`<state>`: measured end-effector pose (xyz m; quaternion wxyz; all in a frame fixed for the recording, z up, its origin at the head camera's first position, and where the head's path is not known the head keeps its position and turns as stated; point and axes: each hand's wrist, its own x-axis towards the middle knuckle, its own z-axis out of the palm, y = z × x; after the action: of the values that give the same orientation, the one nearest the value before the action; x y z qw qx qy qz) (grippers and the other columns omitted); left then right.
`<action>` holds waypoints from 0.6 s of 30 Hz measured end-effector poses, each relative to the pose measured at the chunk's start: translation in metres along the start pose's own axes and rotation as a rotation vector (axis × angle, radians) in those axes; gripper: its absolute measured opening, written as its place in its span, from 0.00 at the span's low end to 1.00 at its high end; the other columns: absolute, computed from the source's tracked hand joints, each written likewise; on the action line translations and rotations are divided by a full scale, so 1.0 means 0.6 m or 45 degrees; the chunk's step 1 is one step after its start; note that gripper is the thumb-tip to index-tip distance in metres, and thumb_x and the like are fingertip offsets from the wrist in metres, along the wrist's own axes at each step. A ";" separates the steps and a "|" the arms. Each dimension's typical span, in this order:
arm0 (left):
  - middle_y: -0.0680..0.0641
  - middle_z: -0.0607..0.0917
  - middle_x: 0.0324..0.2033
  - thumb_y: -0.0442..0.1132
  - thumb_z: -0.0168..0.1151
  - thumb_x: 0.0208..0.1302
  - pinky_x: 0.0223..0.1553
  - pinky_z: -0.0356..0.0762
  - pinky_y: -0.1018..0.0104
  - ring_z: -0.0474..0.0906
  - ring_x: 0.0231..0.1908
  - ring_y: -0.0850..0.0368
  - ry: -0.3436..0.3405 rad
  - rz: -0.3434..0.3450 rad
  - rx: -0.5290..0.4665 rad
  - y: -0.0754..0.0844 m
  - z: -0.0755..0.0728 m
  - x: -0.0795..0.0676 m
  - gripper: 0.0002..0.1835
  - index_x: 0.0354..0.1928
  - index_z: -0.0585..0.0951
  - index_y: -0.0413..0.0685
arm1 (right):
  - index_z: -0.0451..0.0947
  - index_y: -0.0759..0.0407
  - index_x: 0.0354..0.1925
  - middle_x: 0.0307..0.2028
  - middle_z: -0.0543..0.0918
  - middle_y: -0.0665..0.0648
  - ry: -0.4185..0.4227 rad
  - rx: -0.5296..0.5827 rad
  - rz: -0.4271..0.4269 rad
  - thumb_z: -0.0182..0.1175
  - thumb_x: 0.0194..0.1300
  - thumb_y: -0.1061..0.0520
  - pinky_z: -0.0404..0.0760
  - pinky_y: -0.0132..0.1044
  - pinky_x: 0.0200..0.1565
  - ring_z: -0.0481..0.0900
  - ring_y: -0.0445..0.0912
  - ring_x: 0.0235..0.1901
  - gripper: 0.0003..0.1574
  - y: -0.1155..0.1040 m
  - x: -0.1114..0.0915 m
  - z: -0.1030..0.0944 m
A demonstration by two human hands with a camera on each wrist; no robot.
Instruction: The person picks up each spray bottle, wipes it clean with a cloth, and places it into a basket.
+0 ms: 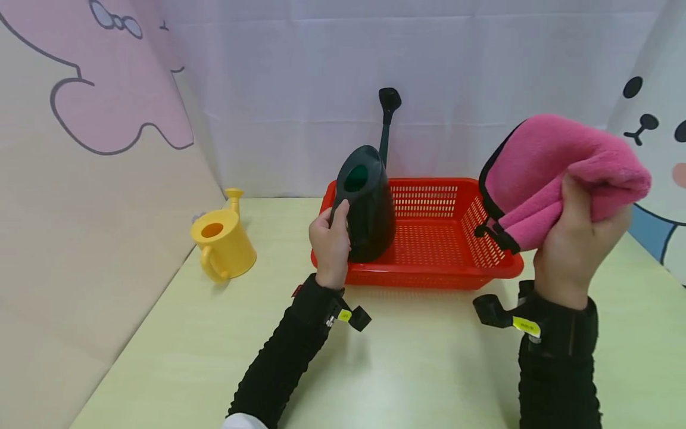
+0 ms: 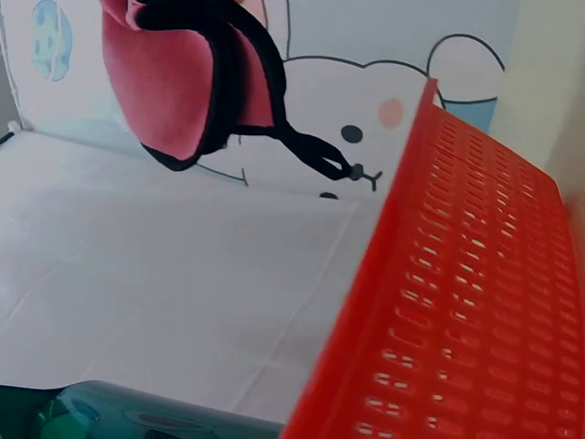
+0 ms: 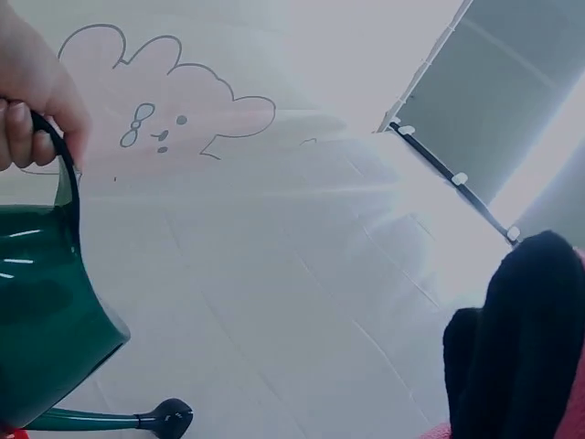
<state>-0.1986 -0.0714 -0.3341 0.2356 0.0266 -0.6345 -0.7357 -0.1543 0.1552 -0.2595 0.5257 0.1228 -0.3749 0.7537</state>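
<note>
My left hand (image 1: 330,244) grips the handle of a dark green watering can (image 1: 370,220). The can is tilted over the left end of a red plastic basket (image 1: 429,277), its long spout with a black head rising behind. In the right wrist view the fingers curl round the handle of the can (image 3: 46,302). On the right, my right hand (image 1: 576,238) holds up a folded pink cloth (image 1: 563,155) with black edging and a small black loop, above and beside the basket's right end. The cloth (image 2: 169,87) also hangs at the top of the left wrist view.
A small yellow watering can (image 1: 227,247) stands on the pale table (image 1: 418,357) to the left of the basket. Behind the table hangs a white curtain (image 1: 300,107), and printed cartoon panels line both sides.
</note>
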 end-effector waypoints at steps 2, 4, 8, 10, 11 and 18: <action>0.48 0.65 0.14 0.56 0.53 0.57 0.17 0.57 0.72 0.60 0.16 0.55 0.001 0.034 0.049 -0.009 -0.001 0.001 0.27 0.25 0.72 0.32 | 0.69 0.71 0.29 0.28 0.72 0.63 0.020 0.017 0.006 0.55 0.47 0.70 0.67 0.38 0.37 0.69 0.54 0.35 0.07 -0.001 0.003 -0.001; 0.48 0.65 0.14 0.55 0.53 0.57 0.18 0.57 0.71 0.60 0.17 0.55 0.003 0.069 0.080 -0.016 -0.005 0.003 0.27 0.25 0.72 0.31 | 0.69 0.71 0.30 0.28 0.72 0.63 0.043 0.031 0.032 0.56 0.47 0.70 0.68 0.37 0.37 0.69 0.53 0.35 0.08 -0.002 0.005 -0.002; 0.49 0.65 0.14 0.55 0.53 0.57 0.19 0.57 0.71 0.61 0.18 0.54 0.002 0.109 0.105 -0.025 -0.014 0.008 0.28 0.24 0.73 0.30 | 0.69 0.71 0.31 0.29 0.73 0.63 0.065 0.028 0.059 0.57 0.46 0.69 0.69 0.38 0.37 0.69 0.53 0.35 0.10 -0.004 0.006 -0.005; 0.48 0.65 0.14 0.54 0.53 0.57 0.19 0.56 0.71 0.61 0.19 0.54 -0.003 0.108 0.094 -0.029 -0.018 0.012 0.28 0.24 0.72 0.30 | 0.70 0.72 0.31 0.29 0.74 0.64 0.062 0.029 0.046 0.57 0.46 0.69 0.69 0.38 0.36 0.70 0.53 0.34 0.10 -0.005 0.006 -0.005; 0.48 0.66 0.14 0.54 0.53 0.57 0.19 0.56 0.71 0.61 0.19 0.54 -0.005 0.103 0.090 -0.031 -0.020 0.014 0.28 0.24 0.72 0.30 | 0.70 0.72 0.31 0.29 0.74 0.64 0.056 0.023 0.037 0.57 0.46 0.69 0.69 0.38 0.36 0.70 0.53 0.34 0.10 -0.006 0.005 -0.005; 0.35 0.67 0.20 0.54 0.53 0.57 0.15 0.56 0.73 0.59 0.16 0.56 -0.012 0.001 0.053 -0.040 -0.028 0.022 0.26 0.26 0.73 0.32 | 0.70 0.72 0.30 0.26 0.71 0.62 0.049 0.026 0.011 0.56 0.47 0.70 0.67 0.37 0.34 0.67 0.52 0.31 0.09 -0.011 0.006 -0.002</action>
<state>-0.2124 -0.0901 -0.3567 0.2322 0.0276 -0.6507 -0.7224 -0.1497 0.1595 -0.2557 0.5284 0.1121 -0.3577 0.7618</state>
